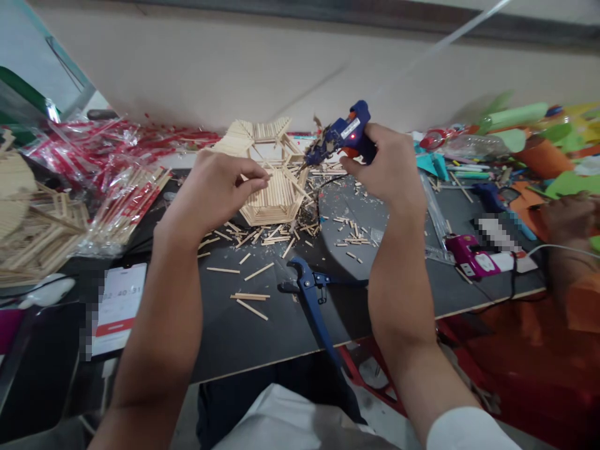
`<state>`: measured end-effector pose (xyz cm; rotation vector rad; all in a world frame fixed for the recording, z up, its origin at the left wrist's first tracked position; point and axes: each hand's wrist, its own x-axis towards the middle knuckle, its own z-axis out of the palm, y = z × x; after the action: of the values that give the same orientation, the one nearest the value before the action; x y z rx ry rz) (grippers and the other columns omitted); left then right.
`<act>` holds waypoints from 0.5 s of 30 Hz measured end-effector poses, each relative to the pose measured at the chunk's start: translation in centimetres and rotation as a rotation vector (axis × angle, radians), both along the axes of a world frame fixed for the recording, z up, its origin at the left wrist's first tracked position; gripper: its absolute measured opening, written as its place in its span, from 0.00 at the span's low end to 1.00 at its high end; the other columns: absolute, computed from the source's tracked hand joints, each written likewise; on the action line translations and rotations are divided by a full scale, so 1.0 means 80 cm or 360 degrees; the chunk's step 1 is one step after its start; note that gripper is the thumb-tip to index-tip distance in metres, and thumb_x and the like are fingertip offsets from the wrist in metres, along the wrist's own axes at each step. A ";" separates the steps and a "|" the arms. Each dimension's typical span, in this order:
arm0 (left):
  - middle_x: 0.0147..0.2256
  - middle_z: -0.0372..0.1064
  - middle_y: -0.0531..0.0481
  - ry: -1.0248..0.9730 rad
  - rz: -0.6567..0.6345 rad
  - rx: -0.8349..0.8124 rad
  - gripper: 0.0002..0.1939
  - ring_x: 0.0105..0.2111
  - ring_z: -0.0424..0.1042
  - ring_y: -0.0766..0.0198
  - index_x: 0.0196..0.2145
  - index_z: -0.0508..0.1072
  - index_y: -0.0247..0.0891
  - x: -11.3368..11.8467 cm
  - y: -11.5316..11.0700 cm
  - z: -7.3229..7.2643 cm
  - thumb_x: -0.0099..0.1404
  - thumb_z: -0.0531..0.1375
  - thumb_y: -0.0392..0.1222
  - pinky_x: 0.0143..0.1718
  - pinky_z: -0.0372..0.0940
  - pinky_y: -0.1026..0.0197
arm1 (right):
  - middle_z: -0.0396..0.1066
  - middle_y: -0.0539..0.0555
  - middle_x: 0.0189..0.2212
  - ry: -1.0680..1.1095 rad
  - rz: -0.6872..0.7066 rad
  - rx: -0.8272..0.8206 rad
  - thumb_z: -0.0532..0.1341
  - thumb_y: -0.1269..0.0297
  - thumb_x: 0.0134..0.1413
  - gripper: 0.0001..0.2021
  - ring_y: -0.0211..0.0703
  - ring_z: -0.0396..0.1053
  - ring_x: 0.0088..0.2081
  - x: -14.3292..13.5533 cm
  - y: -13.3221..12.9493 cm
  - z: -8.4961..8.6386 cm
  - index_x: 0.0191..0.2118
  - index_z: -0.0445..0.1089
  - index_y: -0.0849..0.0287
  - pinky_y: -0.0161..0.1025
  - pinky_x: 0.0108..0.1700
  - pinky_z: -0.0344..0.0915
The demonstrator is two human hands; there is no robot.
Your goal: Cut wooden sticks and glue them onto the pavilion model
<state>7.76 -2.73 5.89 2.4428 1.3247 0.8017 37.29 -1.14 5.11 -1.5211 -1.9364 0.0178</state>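
My right hand is wrapped round a blue hot glue gun, its nozzle pointing down and left at a wooden stick model. A small red light glows on the gun, and scraps cling to its front. Over the model's left side, my left hand has thumb and forefinger pinched together; whatever sits between the fingertips is too small to make out. The model has a slatted hexagonal base and a raised slatted part behind. Short cut sticks lie in front of it.
A blue-handled cutter lies near the table's front edge. To the left are a lit phone, wrapped chopsticks and another stick structure. On the right lie a purple device and another person's hand among coloured paper.
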 end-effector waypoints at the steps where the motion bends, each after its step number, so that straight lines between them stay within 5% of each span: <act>1: 0.37 0.80 0.51 -0.0017 -0.0016 0.0024 0.08 0.38 0.76 0.58 0.36 0.82 0.44 0.000 0.000 -0.001 0.65 0.62 0.44 0.46 0.65 0.56 | 0.73 0.56 0.32 -0.0036 -0.0053 0.0018 0.66 0.60 0.49 0.08 0.56 0.70 0.39 0.007 0.000 -0.001 0.32 0.66 0.50 0.50 0.39 0.65; 4: 0.40 0.79 0.50 -0.0048 -0.0101 0.0126 0.08 0.39 0.75 0.58 0.36 0.82 0.45 0.002 0.000 -0.002 0.66 0.62 0.43 0.45 0.65 0.58 | 0.68 0.52 0.24 -0.0168 -0.0176 -0.0093 0.69 0.59 0.44 0.12 0.49 0.66 0.29 0.038 0.002 -0.011 0.26 0.63 0.51 0.45 0.31 0.62; 9: 0.41 0.79 0.48 -0.0050 -0.0257 0.0149 0.08 0.40 0.76 0.59 0.41 0.80 0.43 0.010 -0.005 -0.001 0.68 0.60 0.41 0.44 0.67 0.57 | 0.59 0.47 0.11 -0.0299 -0.0152 -0.0635 0.75 0.57 0.39 0.19 0.36 0.53 0.15 0.087 0.011 -0.043 0.16 0.63 0.52 0.40 0.21 0.51; 12: 0.38 0.79 0.49 -0.0034 -0.0286 0.0111 0.07 0.38 0.76 0.60 0.40 0.79 0.43 0.016 -0.009 0.000 0.67 0.61 0.39 0.43 0.67 0.58 | 0.58 0.47 0.10 -0.0210 -0.0041 -0.0716 0.78 0.58 0.32 0.20 0.36 0.55 0.15 0.089 0.014 -0.047 0.15 0.65 0.54 0.39 0.21 0.53; 15: 0.38 0.78 0.49 -0.0033 -0.0350 0.0153 0.06 0.40 0.75 0.59 0.37 0.79 0.43 0.020 -0.011 -0.001 0.68 0.60 0.37 0.44 0.66 0.57 | 0.69 0.52 0.18 0.0074 -0.0030 -0.0577 0.77 0.64 0.33 0.13 0.42 0.65 0.22 0.063 0.005 -0.029 0.22 0.72 0.57 0.41 0.26 0.61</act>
<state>9.35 -3.60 5.83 2.5888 1.0082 0.8482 42.30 -0.71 2.79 -1.7506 -1.9560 0.4125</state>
